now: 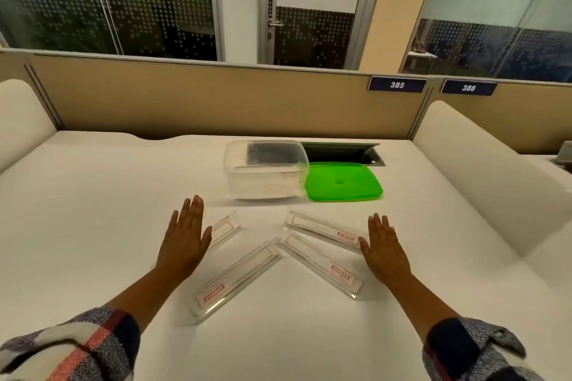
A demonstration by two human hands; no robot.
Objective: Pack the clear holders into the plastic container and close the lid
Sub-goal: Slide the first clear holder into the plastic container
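White desk [93,195]: bounded at the back by a tan partition [216,96] carrying number plates 385 [397,84] and 386 [468,87], and at either side by low white dividers. Wide bare surface lies to the left and right of the work area and along the near edge.

Plastic container [265,170]: clear, lid off, standing toward the back centre. Green lid [343,182]: flat on the desk, touching the container's right side. Cable hatch [343,153]: open recess just behind the lid.

Clear holders, four, lying flat in front of the container, none inside it: far-left holder [224,228], partly hidden by the left hand; near-left holder [235,278]; far-right holder [325,230]; near-right holder [322,266]. The two pairs angle toward each other in a V.

Left hand [184,241]: fingers spread flat, holding nothing, over the far-left holder. Right hand [385,249]: likewise flat and empty, at the right ends of the right-hand pair. Plaid sleeves [77,346] at both forearms.
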